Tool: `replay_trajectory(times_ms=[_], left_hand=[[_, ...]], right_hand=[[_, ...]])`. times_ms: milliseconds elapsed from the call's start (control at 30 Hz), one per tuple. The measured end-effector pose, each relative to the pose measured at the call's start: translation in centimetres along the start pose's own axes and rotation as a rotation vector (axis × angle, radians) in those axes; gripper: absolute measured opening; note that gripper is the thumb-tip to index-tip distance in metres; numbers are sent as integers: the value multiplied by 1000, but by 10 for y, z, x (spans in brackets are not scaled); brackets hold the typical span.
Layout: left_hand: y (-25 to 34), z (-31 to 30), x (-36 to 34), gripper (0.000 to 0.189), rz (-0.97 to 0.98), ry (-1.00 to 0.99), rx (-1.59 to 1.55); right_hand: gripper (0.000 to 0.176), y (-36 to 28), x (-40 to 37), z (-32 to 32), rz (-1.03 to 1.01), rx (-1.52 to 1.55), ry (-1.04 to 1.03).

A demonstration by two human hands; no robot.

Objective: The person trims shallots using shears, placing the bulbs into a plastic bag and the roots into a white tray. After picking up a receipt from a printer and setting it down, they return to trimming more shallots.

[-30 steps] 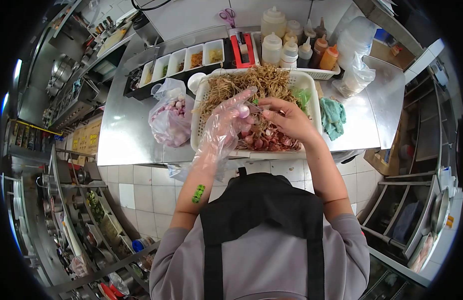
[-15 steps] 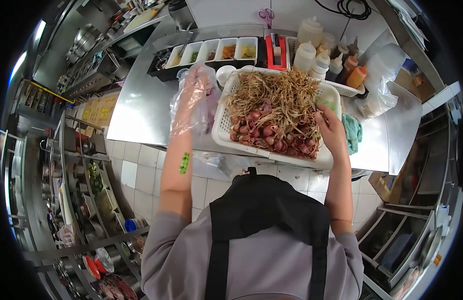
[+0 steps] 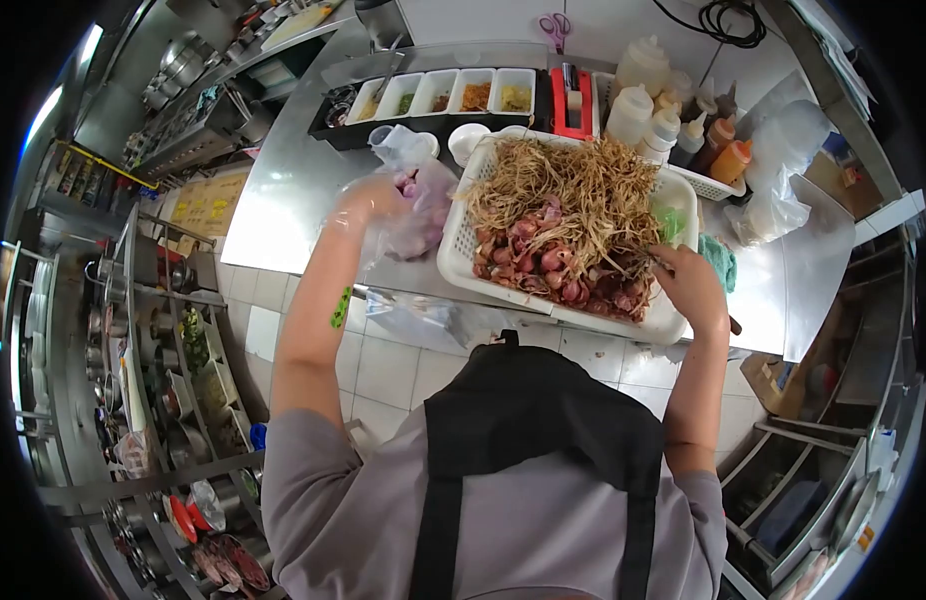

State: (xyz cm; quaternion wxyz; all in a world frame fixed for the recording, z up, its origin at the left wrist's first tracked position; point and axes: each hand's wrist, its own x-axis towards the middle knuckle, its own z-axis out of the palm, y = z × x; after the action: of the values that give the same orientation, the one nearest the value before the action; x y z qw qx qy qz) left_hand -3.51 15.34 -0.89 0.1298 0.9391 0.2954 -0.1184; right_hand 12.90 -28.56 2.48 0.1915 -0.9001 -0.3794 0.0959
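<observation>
A clear plastic glove covers my left hand (image 3: 378, 200), beside a clear plastic bag (image 3: 423, 225) that holds purplish peeled shallots (image 3: 407, 184). Its fingertips are hard to make out against the plastic. My right hand (image 3: 691, 285) is closed at the right side of a white perforated basket (image 3: 458, 262), its fingertips at the dry roots. A brown handle (image 3: 735, 325), apparently of a small knife, juts out past the heel of this hand; the blade is hidden. Reddish shallots (image 3: 558, 262) with long dry roots (image 3: 563, 185) fill the basket.
Behind the basket stand a row of white condiment tubs (image 3: 438, 95), a red holder (image 3: 573, 105) and several squeeze bottles (image 3: 633, 115). A green cloth (image 3: 720, 262) lies to the right, with a plastic bag (image 3: 768, 210) beyond. Shelving (image 3: 183, 390) flanks the steel table (image 3: 283, 215).
My left hand has drawn back left and down from over the bag, so more of its contents show. My right hand has moved down the basket's right side, and the brown handle now shows.
</observation>
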Motion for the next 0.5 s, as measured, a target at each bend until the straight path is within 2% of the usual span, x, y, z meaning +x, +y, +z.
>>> replay_trajectory(times_ms=[33,133,167,233,267,300,333,367,433,467,500], left_hand=[[0,1,4,53,-93,97,-19],[19,-31,-15,63,-144,66,78],[24,-39,-20,63,-134,57,77],[36,-57,-30,62,30,206,132],[48,-66,-36,62,45,203,132],[67,-73,-51,54,19,277,83],[83,-70,-64,47,-10,348,33],[92,-58,-75,47,-3,341,33],[109,-32,-91,31,212,313,-455],[117,-24,-87,28,372,253,-408],[126,-14,-84,26,532,193,-361]], right_hand=[[32,1,0,-2,25,-68,18],[29,0,3,-3,14,-82,74],[28,1,3,0,10,-124,75],[28,2,0,7,12,-150,26],[28,-1,-1,3,61,-180,3],[29,-3,-3,-1,108,-210,-20],[25,-5,-7,-7,93,-137,75],[25,-2,-9,-7,102,-137,73],[25,5,-10,-5,124,-148,148],[26,6,-12,-2,22,-99,204],[26,2,-15,-3,29,-98,206]])
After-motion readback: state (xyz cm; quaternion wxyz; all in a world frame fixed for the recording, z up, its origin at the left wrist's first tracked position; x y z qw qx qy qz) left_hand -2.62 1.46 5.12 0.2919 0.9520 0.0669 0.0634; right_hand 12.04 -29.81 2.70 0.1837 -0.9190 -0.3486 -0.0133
